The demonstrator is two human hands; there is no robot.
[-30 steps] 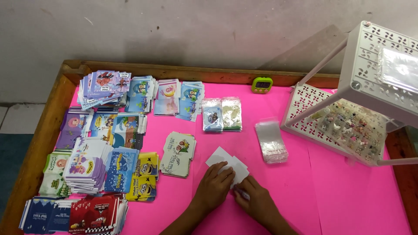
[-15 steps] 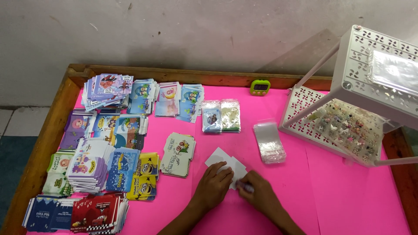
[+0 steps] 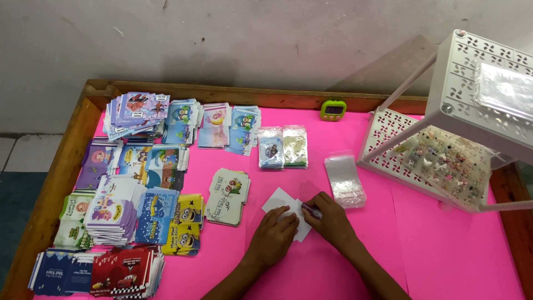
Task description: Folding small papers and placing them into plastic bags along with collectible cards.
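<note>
Left hand point(image 3: 275, 233) lies flat, fingers spread, pinning the white card point(image 3: 282, 204); right hand point(image 3: 331, 220), just right of the card, pinches a purple pen point(image 3: 311, 210). The card looks thin, light and bendy, best held by its edges.

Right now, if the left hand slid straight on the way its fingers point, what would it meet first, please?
The left hand points up and slightly right, across the white card. Beyond it the pink table cover looks free up to the two clear packets, though depth is unclear.

Colourful printed card packs point(image 3: 139, 183) fill the 9 o'clock area; clear plastic sleeves point(image 3: 345, 180) lie near centre; a green timer's dark screen point(image 3: 333, 110) sits at 12 o'clock.
</note>
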